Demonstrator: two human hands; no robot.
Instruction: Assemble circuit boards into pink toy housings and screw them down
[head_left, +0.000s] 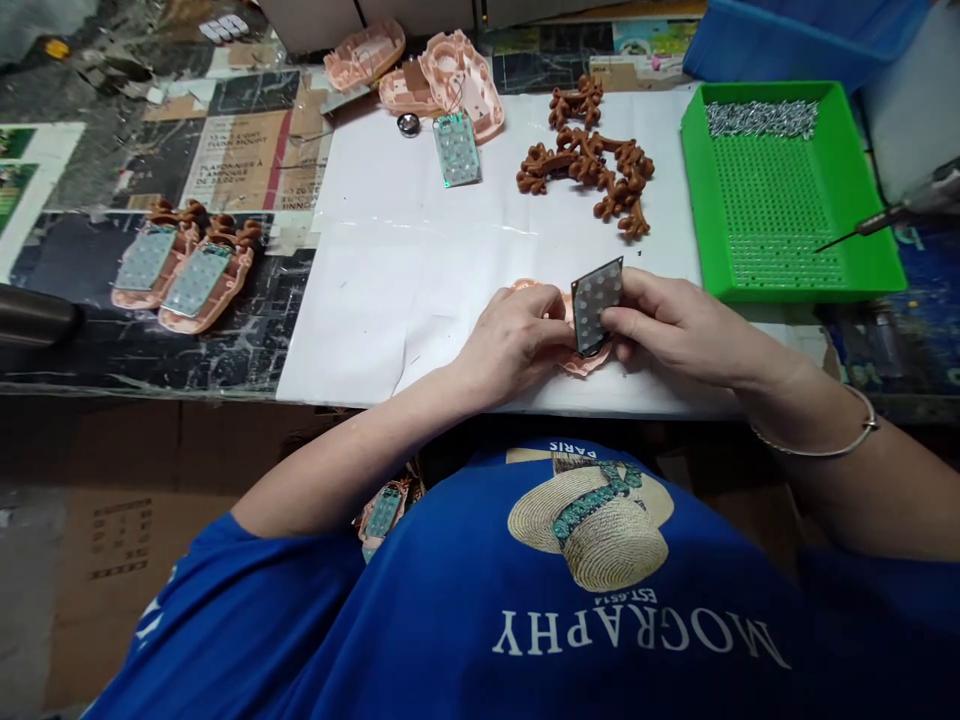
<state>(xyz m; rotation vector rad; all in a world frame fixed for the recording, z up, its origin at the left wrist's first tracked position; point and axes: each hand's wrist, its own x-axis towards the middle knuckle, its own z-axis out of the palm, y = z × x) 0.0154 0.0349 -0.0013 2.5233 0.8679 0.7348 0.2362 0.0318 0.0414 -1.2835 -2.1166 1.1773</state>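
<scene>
A dark circuit board with pale round dots [598, 303] stands tilted over a pink plastic shell [589, 366] near the front edge of the white sheet. My right hand [664, 325] pinches the board's right edge between thumb and fingers. At the board's left, my left hand [521, 335] has its fingers bent together at the shell; what its fingertips hold is hidden. Most of the shell lies behind the hands and the board.
Brown branch-shaped parts [589, 160] lie beyond my hands. A green tray [795, 200] with screws is at right, a screwdriver tip [862, 228] above it. Pink shells [469, 85], a green board [457, 150] and a round speaker [408, 124] lie farther back. Two filled shells [199, 285] rest left.
</scene>
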